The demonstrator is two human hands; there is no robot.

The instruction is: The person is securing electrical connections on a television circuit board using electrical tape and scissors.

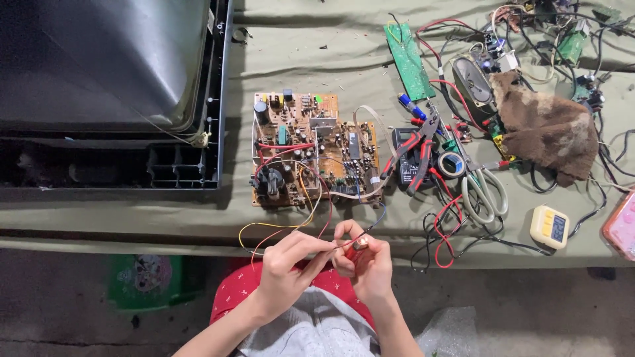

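- Left hand (286,261) pinches thin red wire (329,246); right hand (366,259) pinches small reddish metal-tipped component (360,244). Hands nearly touching, just off near table edge.
- Wires run up to brown populated circuit board (311,149), just beyond hands.
- Right of board: red-handled pliers (415,151), white-handled scissors (481,187).
- Far left: black open television casing (112,99).

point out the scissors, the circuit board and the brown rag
scissors (486,192), head view, on a handle loop
circuit board (311,149), head view, on its middle
brown rag (546,129), head view, on its middle
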